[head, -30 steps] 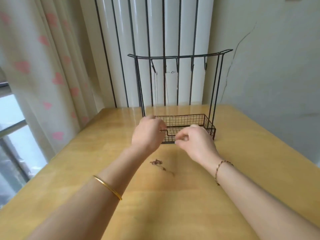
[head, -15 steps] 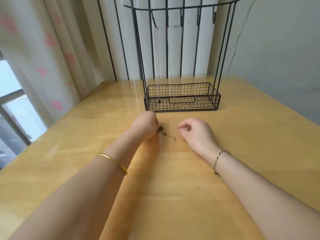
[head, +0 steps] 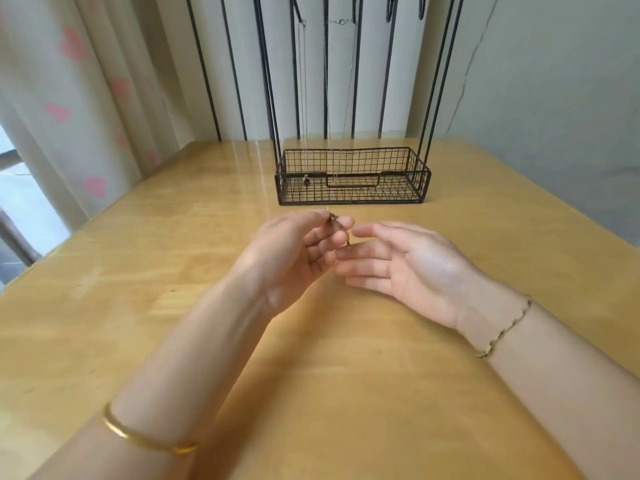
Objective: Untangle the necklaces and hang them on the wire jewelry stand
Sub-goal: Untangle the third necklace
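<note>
My left hand pinches a small dark tangled necklace between thumb and fingertips, lifted just above the wooden table. A short end of the chain dangles down to my right hand, which lies palm up beside it with fingers straight, touching or nearly touching that end. The black wire jewelry stand sits behind both hands, its basket base on the table. Two thin necklaces hang from its upper hooks, one with a small pendant down in the basket.
The wooden table stretches wide around the hands. A white radiator stands behind the stand, a curtain with pink hearts to the left, and a grey wall to the right.
Both hands came back from the stand's basket to the table. My left hand picked up the tangled necklace and raised it; my right hand turned palm up beside it. The camera tilted down.
</note>
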The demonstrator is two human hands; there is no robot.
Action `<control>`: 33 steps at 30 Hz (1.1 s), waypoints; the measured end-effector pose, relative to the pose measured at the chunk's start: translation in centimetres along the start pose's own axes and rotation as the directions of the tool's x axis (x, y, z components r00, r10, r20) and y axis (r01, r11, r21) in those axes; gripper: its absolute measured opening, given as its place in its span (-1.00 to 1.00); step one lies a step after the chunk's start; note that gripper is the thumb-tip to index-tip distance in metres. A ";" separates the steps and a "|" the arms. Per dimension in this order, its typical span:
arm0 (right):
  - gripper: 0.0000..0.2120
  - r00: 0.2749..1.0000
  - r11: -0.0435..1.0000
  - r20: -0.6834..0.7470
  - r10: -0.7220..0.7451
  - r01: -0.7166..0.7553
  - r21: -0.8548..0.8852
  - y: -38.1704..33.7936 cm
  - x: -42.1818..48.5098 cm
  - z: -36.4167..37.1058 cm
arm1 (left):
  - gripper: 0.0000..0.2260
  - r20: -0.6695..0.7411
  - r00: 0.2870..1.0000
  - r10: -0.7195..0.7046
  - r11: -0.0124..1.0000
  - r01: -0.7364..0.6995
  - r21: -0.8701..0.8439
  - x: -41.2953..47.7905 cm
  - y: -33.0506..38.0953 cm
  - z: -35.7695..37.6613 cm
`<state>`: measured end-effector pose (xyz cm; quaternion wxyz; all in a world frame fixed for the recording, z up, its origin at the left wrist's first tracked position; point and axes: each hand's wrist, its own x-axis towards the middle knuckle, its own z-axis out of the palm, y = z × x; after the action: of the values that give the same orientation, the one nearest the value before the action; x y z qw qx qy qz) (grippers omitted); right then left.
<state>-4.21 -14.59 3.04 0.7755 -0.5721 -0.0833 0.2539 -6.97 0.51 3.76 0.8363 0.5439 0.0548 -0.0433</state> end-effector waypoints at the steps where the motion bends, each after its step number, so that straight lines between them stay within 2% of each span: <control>1: -0.73 1.000 1.000 0.025 0.012 -0.012 -0.001 0.0 -0.4 -0.2 | -0.77 0.006 1.000 0.000 1.000 0.000 -0.012 -0.3 -0.2 0.1; 4: -0.74 0.996 0.999 0.085 0.010 -0.007 -0.040 0.2 -1.1 -0.6 | -0.72 -0.001 1.000 0.017 0.999 -0.017 -0.040 -0.7 -0.6 0.4; 7: -0.79 0.994 0.992 0.108 0.002 0.011 -0.126 0.5 -1.1 -0.8 | -0.90 -0.010 1.000 0.019 0.998 -0.019 -0.064 -1.0 -0.9 0.3; 12: -0.89 1.000 0.976 0.024 -0.013 0.018 -0.218 1.4 -1.2 -0.9 | -0.96 -0.095 0.992 0.087 0.995 -0.082 0.055 -0.9 -1.5 0.0; 15: -0.91 0.998 0.955 -0.032 -0.056 0.044 -0.292 1.4 -1.1 -1.0 | -0.91 -0.152 0.975 0.164 0.974 -0.135 0.182 -0.8 -1.8 -0.2; 18: -0.94 0.993 0.939 -0.086 -0.084 0.050 -0.339 1.3 -1.0 -1.2 | -0.89 -0.171 0.964 0.202 0.963 -0.164 0.212 -0.8 -2.0 -0.2; 22: -0.95 0.979 0.909 -0.146 -0.142 0.071 -0.410 1.4 -0.8 -1.5 | -0.87 -0.203 0.958 0.203 0.971 -0.170 0.167 -0.8 -2.0 -0.2; 26: -0.91 0.959 0.888 -0.188 -0.213 0.110 -0.446 1.0 -0.9 -1.8 | -0.85 -0.254 0.951 0.174 0.985 -0.168 0.048 -0.6 -1.9 -0.4; 30: -0.87 0.935 0.904 -0.251 -0.249 0.132 -0.406 0.7 -0.7 -2.1 | -0.89 -0.295 0.946 0.137 0.982 -0.169 -0.085 -0.3 -1.7 -0.7; 33: -0.87 0.912 0.925 -0.318 -0.261 0.142 -0.351 0.7 -0.5 -2.3 | -0.88 -0.336 0.931 0.143 0.978 -0.185 -0.095 -0.1 -1.7 -1.0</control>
<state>-3.88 -16.65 1.75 0.6964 -0.7151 -0.0398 0.0458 -7.29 0.78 1.79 0.8486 0.4927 0.1497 0.1212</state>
